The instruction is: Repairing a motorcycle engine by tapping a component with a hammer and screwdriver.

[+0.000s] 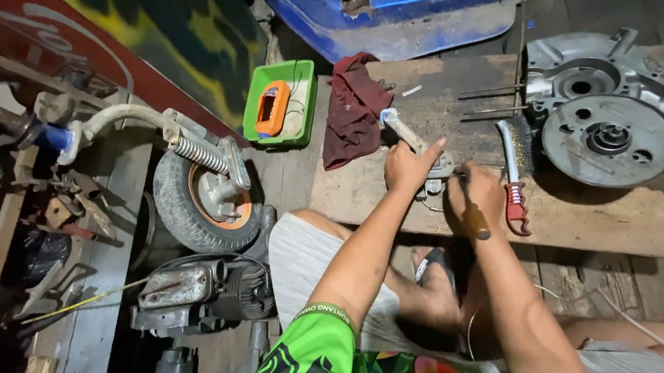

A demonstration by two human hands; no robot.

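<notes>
Gripping a wooden-handled tool (pixel 471 212), the right hand (pixel 477 194) works its tip into a small metal part (pixel 435 174) that the left hand (pixel 408 166) pins down on the wooden board (pixel 589 215). Looks mid-job, part still getting worked. Wire brush (pixel 515 168) lies just right of the part, engine casing (pixel 619 109) beyond it, maroon rag (pixel 353 107) left

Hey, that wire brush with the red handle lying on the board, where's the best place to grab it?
Probably by the red handle of the wire brush. It points toward the person and lies bare on the wooden board, beside the right hand. Come from the near side; the bristle end sits against the engine casing.
</notes>
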